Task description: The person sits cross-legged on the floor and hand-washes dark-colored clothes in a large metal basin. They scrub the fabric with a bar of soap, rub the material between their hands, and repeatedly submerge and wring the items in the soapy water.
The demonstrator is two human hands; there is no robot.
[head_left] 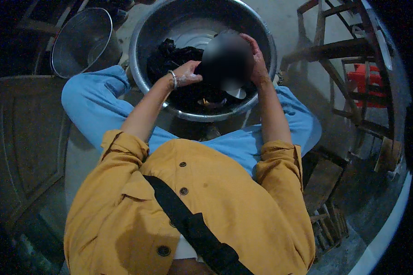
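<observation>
A large metal basin (137, 68) stands between my bent legs with dark, wet-looking cloth (167, 57) in its left part. Over its right half is a round, dark, blurred shape (227, 59) that I cannot make out, pale along its top left. My left hand (187, 73), wearing a bracelet and wet with whitish suds, is closed at its left edge; the fingertips are hidden. Curled around its right side are the fingers of my right hand (257, 59). A white piece (237, 93) shows below the shape, and a small yellowish patch (205, 101) lies lower in the basin.
A metal bucket (85, 43) is at the far left, above a wooden panel (30, 142). To the right are a dark wooden frame (337, 50) and a red plastic thing (365, 85) behind it. Wooden pieces (323, 181) lie at the lower right.
</observation>
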